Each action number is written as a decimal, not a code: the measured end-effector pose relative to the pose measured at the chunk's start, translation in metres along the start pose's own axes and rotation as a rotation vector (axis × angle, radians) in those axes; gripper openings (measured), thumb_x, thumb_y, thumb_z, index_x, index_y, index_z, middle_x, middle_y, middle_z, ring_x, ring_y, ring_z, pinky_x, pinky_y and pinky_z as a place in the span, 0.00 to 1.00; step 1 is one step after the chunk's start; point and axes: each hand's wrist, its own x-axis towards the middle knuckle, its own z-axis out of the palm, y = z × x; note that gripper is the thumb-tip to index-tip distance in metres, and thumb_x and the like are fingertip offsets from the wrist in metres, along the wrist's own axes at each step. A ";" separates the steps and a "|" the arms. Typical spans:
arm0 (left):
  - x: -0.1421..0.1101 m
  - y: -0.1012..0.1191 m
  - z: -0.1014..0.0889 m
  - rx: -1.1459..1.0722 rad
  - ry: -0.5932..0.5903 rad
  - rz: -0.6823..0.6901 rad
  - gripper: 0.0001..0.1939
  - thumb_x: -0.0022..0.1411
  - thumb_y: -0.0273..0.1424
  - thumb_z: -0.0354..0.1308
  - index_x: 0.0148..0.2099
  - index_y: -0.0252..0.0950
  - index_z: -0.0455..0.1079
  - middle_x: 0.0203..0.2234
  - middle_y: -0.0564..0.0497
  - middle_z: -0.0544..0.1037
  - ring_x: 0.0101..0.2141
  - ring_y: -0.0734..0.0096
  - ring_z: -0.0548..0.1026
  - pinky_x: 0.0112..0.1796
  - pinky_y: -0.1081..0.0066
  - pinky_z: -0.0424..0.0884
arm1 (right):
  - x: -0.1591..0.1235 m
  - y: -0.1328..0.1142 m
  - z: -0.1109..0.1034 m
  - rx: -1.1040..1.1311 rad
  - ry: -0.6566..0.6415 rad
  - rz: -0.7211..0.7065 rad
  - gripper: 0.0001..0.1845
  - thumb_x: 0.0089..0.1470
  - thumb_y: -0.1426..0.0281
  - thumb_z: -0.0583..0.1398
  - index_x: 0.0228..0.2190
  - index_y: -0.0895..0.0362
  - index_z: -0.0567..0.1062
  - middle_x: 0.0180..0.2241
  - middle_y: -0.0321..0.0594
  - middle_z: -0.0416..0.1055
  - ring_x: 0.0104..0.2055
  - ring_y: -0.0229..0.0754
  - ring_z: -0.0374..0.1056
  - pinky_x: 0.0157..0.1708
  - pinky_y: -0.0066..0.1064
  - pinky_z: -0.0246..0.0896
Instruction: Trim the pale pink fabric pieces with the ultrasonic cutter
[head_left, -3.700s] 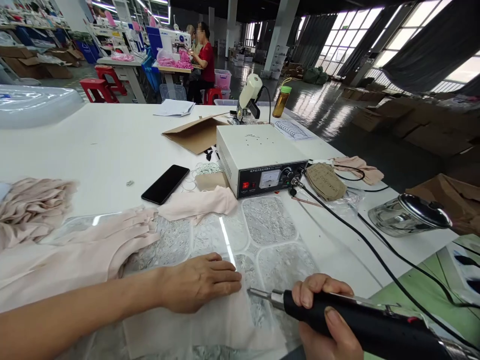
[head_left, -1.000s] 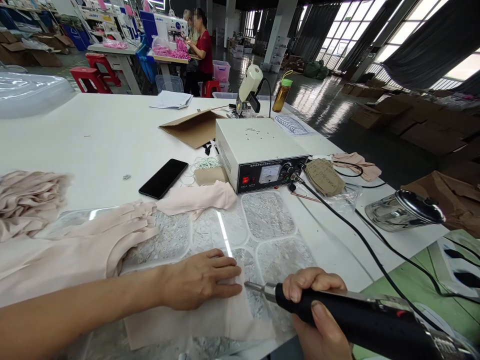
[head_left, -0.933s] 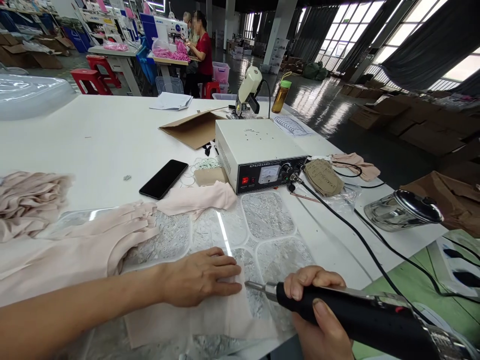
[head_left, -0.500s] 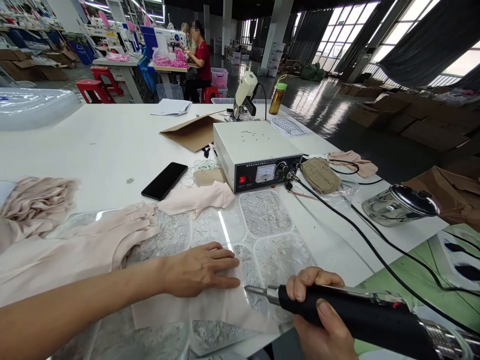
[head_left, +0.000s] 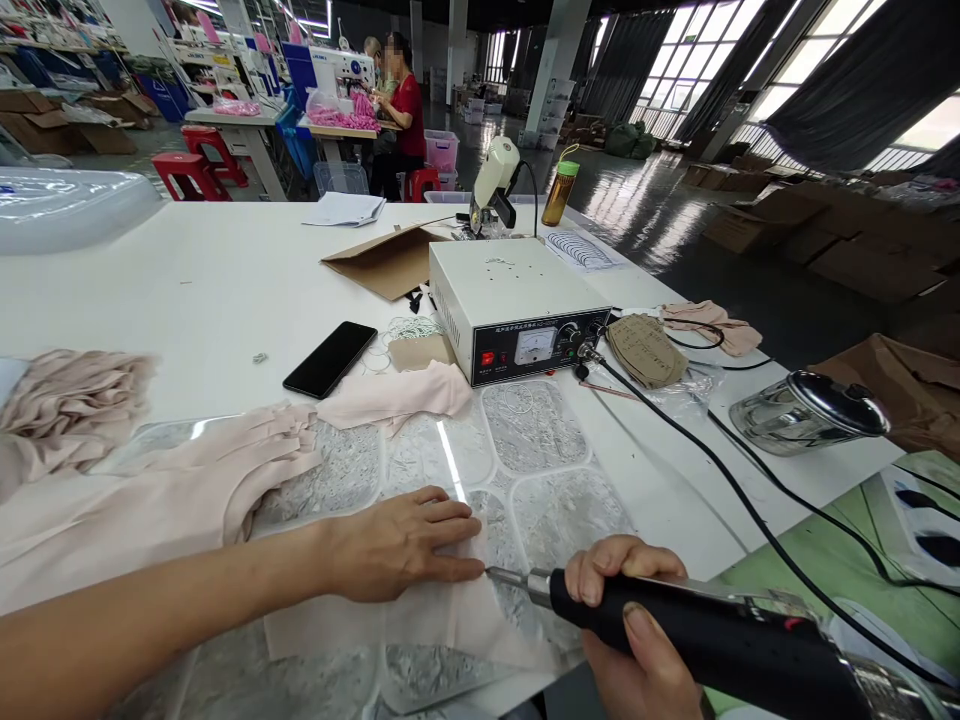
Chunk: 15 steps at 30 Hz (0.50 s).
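Observation:
My left hand (head_left: 409, 545) lies flat, fingers stretched out, on a thin pale pink fabric piece (head_left: 427, 625). Beneath the fabric is a clear, stone-patterned mat (head_left: 529, 430). My right hand (head_left: 637, 620) is wrapped round a black ultrasonic cutter handpiece (head_left: 712, 640) with a metal tip. That tip points left and sits at the fabric's edge, close beside my left index fingertip; whether it touches the cloth I cannot tell. To the left lies a stack of pale pink fabric pieces (head_left: 195, 480), with a folded pink piece (head_left: 397, 392) behind the mat's middle.
A white control box (head_left: 517, 290) stands at the back, its black cable (head_left: 705, 465) running right. Around it are a black phone (head_left: 330, 360), brown card templates (head_left: 646, 350), a lidded glass jar (head_left: 806, 410) and a bottle (head_left: 560, 190). Behind, people work at a sewing machine (head_left: 341, 70).
My right hand has shifted the cutter slightly left, bringing its tip nearer my left index finger. My left hand stays almost in place on the fabric.

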 end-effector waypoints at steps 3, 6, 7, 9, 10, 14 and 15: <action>0.000 0.000 0.000 -0.001 0.002 0.002 0.22 0.65 0.21 0.49 0.59 0.37 0.66 0.53 0.40 0.72 0.53 0.56 0.69 0.52 0.59 0.64 | 0.001 0.000 0.000 -0.026 -0.021 -0.004 0.06 0.55 0.66 0.60 0.30 0.53 0.68 0.28 0.33 0.63 0.24 0.35 0.64 0.24 0.32 0.66; -0.001 -0.002 0.000 0.024 -0.007 0.004 0.21 0.65 0.21 0.50 0.59 0.38 0.67 0.55 0.41 0.71 0.53 0.57 0.69 0.54 0.59 0.63 | 0.002 0.000 -0.001 -0.026 -0.010 -0.009 0.05 0.54 0.67 0.60 0.31 0.53 0.68 0.28 0.33 0.63 0.24 0.35 0.64 0.24 0.33 0.65; -0.001 -0.004 -0.001 0.034 -0.010 0.009 0.22 0.64 0.20 0.50 0.58 0.38 0.67 0.55 0.42 0.71 0.53 0.57 0.69 0.54 0.59 0.63 | 0.001 -0.001 -0.002 -0.017 0.005 -0.011 0.04 0.53 0.67 0.60 0.31 0.53 0.68 0.29 0.33 0.63 0.24 0.35 0.64 0.24 0.33 0.65; -0.001 -0.008 -0.002 0.045 -0.017 0.036 0.22 0.64 0.20 0.51 0.58 0.40 0.68 0.56 0.43 0.71 0.52 0.58 0.70 0.56 0.58 0.61 | 0.000 -0.002 -0.004 0.007 0.040 -0.012 0.05 0.53 0.66 0.59 0.32 0.53 0.69 0.29 0.33 0.62 0.24 0.35 0.62 0.24 0.32 0.64; -0.001 -0.010 -0.003 0.045 -0.022 0.051 0.22 0.64 0.20 0.51 0.58 0.40 0.68 0.55 0.43 0.71 0.52 0.58 0.70 0.57 0.58 0.61 | -0.001 -0.003 -0.006 0.019 0.054 -0.010 0.05 0.53 0.66 0.59 0.33 0.53 0.70 0.28 0.33 0.62 0.24 0.34 0.62 0.24 0.32 0.63; -0.001 -0.013 -0.006 0.029 -0.032 0.059 0.24 0.63 0.20 0.50 0.60 0.40 0.67 0.57 0.43 0.70 0.54 0.57 0.69 0.58 0.56 0.60 | -0.006 -0.005 -0.009 0.059 0.072 0.017 0.05 0.52 0.65 0.59 0.32 0.54 0.70 0.28 0.33 0.62 0.23 0.34 0.61 0.23 0.31 0.62; -0.001 -0.011 -0.007 0.023 -0.030 0.050 0.25 0.63 0.19 0.49 0.61 0.39 0.66 0.58 0.42 0.70 0.55 0.57 0.68 0.59 0.55 0.59 | -0.008 -0.005 -0.010 0.069 0.072 0.025 0.05 0.52 0.65 0.59 0.32 0.54 0.70 0.28 0.33 0.62 0.23 0.34 0.61 0.22 0.31 0.62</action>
